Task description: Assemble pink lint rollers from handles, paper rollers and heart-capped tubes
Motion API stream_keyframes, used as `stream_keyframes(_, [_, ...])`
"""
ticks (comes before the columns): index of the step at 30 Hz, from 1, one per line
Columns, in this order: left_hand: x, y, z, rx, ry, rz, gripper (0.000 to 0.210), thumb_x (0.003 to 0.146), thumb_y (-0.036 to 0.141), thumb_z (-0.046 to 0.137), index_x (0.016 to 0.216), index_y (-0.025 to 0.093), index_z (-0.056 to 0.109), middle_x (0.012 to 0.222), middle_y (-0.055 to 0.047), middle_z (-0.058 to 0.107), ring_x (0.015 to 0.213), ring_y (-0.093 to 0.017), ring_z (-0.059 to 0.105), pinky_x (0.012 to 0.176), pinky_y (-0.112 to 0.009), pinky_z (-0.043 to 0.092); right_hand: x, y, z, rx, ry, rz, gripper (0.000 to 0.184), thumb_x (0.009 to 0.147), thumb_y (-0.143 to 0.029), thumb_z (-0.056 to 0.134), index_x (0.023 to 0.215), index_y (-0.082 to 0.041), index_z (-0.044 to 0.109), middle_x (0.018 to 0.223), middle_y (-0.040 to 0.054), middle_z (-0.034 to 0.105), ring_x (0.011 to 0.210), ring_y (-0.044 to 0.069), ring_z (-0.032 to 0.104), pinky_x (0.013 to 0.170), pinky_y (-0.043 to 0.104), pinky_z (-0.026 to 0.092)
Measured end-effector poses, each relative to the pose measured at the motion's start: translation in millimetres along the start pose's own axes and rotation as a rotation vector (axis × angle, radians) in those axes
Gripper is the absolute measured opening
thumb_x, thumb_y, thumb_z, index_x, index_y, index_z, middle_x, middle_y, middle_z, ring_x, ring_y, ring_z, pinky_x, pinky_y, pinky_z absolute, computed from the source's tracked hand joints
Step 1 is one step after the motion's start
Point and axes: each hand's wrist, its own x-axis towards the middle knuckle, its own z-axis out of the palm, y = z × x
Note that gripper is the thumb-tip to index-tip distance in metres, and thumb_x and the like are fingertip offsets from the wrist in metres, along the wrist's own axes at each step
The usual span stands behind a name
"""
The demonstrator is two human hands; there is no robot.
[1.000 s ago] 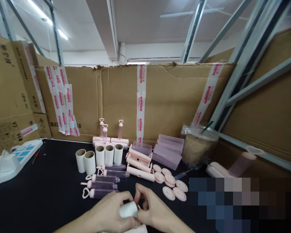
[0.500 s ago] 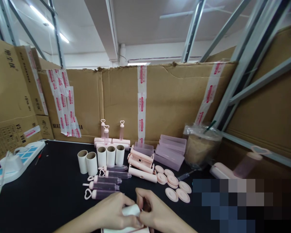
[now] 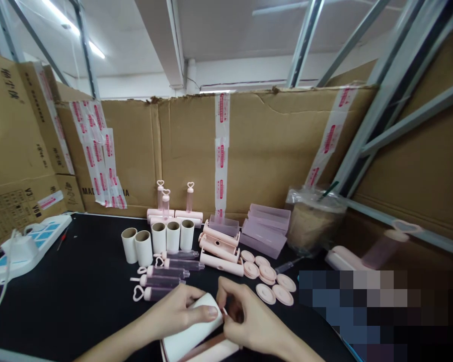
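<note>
My left hand (image 3: pixel 186 311) is wrapped around a white roll (image 3: pixel 191 329), held tilted with its far end up and to the right. At that end my right hand (image 3: pixel 245 314) pinches a pale pink round cap (image 3: pixel 224 311); only a thin edge of it shows between the fingers and the roll. Beneath the roll lies a pale pink holder (image 3: pixel 211 349), partly covered by the roll and my hands. Several pink round caps (image 3: pixel 266 293) lie just beyond my right hand. Clear purple tubes with pink heart handles (image 3: pixel 160 293) lie beyond my left hand.
Several white rolls (image 3: pixel 144 250) stand upright behind the tubes. Pink holders (image 3: pixel 221 262) and purple translucent covers (image 3: pixel 262 239) lie mid-table. Finished-looking pink pieces (image 3: pixel 189 215) stand at the cardboard wall (image 3: pixel 189 146). A bagged drink cup (image 3: pixel 313 226) is right, a power strip (image 3: pixel 33 251) left.
The white roll has come up and turned more into view, lying slantwise above the pink holder. My right hand has shifted slightly right, at the roll's end.
</note>
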Motion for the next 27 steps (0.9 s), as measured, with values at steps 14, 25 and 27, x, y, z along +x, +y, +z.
stream_keyframes(14, [-3,-4,7.6,-0.124,0.010,-0.039,0.044,0.075,0.053,0.057,0.073,0.009,0.060,0.058,0.003,0.043,0.051,-0.007,0.034,0.046,-0.019,0.024,-3,-8,-5,-0.190,-0.006,-0.130,0.016,0.055,-0.009,0.046,0.063,-0.021,0.038,0.055,-0.0074,0.038,0.052,0.009,0.039,0.048,0.020,0.026])
stream_keyframes(25, [-1,-5,-4.2,-0.466,0.271,-0.164,0.048,0.075,0.059,0.052,0.092,0.015,0.051,0.059,0.000,0.059,0.041,-0.013,0.053,0.040,-0.024,0.044,-8,-9,-8,-0.298,0.086,-0.180,0.022,0.060,-0.001,0.040,0.068,-0.022,0.037,0.063,-0.0046,0.046,0.056,0.011,0.041,0.051,0.022,0.028])
stream_keyframes(27, [-3,3,-14.6,-0.539,0.438,-0.077,0.044,0.077,0.056,0.051,0.094,0.015,0.049,0.062,-0.001,0.060,0.043,-0.013,0.055,0.044,-0.026,0.047,-7,-5,-12,-0.307,0.127,-0.165,0.021,0.062,-0.001,0.040,0.067,-0.021,0.038,0.064,-0.0040,0.048,0.057,0.012,0.043,0.053,0.022,0.030])
